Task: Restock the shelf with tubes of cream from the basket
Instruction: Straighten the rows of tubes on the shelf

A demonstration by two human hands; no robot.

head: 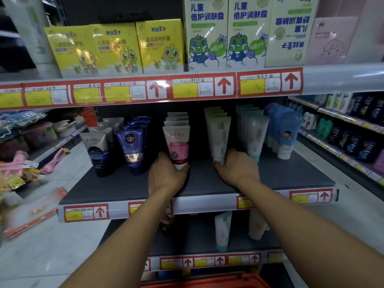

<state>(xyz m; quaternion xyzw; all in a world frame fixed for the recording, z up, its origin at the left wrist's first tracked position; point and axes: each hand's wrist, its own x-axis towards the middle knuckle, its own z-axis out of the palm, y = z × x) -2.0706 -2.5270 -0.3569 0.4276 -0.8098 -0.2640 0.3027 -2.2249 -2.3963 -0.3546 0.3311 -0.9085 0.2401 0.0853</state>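
On the dark middle shelf (128, 183) several rows of cream tubes stand upright on their caps. My left hand (166, 175) grips the base of the front pink-and-white Softto tube (176, 142). My right hand (239, 167) holds the cap end of the front white-and-green tube (221, 140). The rim of an orange basket (207, 282) shows at the bottom edge, its contents hidden.
Left of my hands stand a dark Softto tube (96, 152) and blue Nivea Men tubes (132, 150); to the right, pale teal tubes (254, 138) and blue bottles (284, 129). Boxed children's creams (160, 46) fill the shelf above. More tubes (223, 229) stand on the lower shelf.
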